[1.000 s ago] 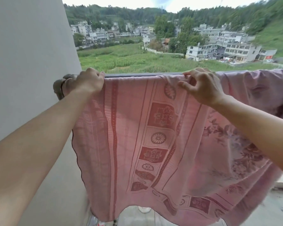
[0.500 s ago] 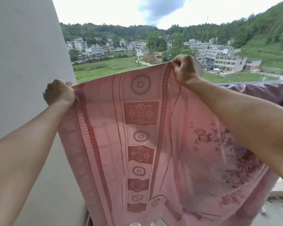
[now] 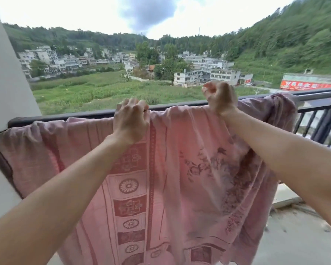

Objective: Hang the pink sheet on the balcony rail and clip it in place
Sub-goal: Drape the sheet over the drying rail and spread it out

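Pink sheet (image 3: 180, 169) hangs draped over the dark balcony rail (image 3: 65, 116), its top fold running along the bar and its patterned length falling toward the floor. A band of darker red medallions and squares runs down below the left hand's fingers, and a faded floral print spreads under the right wrist.

Left hand (image 3: 129, 121) sits on the top fold with fingers curled over the bar, clamped on the cloth where it crosses the rail. Right hand (image 3: 221, 98) is just to the right of it, raised slightly above the bar, fingers bunched together in a fist that pinches a gather of the sheet's upper edge. Between the two hands the cloth sags a little along the rail.

Left of the left fingers the sheet wrinkles along the bar up to a white wall (image 3: 6, 83), where the rail ends. Right of the right fingers a bunched, more purple part of the cloth wraps the bar, and past it the rail's bare bars (image 3: 321, 121) show. Beyond the fingers lie green fields (image 3: 103, 90), pale buildings (image 3: 218, 73) and wooded hills under a cloudy sky.
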`<state>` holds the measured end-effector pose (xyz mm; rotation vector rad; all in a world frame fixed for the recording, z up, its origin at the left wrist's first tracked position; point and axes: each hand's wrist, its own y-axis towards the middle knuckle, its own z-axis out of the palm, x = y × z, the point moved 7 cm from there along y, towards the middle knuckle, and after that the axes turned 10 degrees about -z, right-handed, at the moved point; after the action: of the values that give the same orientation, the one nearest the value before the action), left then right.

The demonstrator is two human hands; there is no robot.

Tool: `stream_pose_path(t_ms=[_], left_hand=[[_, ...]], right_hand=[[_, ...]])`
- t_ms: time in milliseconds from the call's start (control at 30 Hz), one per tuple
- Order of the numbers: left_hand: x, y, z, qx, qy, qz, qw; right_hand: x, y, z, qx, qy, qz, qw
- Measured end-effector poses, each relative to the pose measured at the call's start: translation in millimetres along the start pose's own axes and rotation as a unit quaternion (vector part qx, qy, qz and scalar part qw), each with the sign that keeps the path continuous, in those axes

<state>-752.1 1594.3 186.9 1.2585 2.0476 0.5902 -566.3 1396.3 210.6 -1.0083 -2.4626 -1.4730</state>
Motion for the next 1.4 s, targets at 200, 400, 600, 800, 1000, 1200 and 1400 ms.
stream_pose_path(t_ms=[200,400,600,800,1000,1200,1400], left_hand=[[-134,-4,61,0.041,-0.049,0.104,0.993],[-198,4,119,0.081,-0.024,0.115,0.99],[-222,18,148,0.054,0.006,0.06,0.997],[-212,49,127,-0.045,-0.075,-0.056,0.995],[-194,98,111,-0.118,-0.041,-0.245,0.962],[-276,74,167,0.038,0.01,-0.072,0.997],[-299,68,214,0.169,0.117,-0.035,0.978]], right_hand=[[-157,-46,-114,-0.069,-0.136,0.175,0.973],[-263,-74,-120,-0.01,-0.054,0.368,0.928],[-317,-53,-95,-0.039,0.12,0.343,0.931],[-334,11,-129,-0.072,0.159,0.244,0.954],[-301,133,-155,-0.069,0.103,0.145,0.982],[-318,140,-84,0.188,0.055,0.195,0.961],[-316,84,-90,0.181,0.022,0.051,0.982]])
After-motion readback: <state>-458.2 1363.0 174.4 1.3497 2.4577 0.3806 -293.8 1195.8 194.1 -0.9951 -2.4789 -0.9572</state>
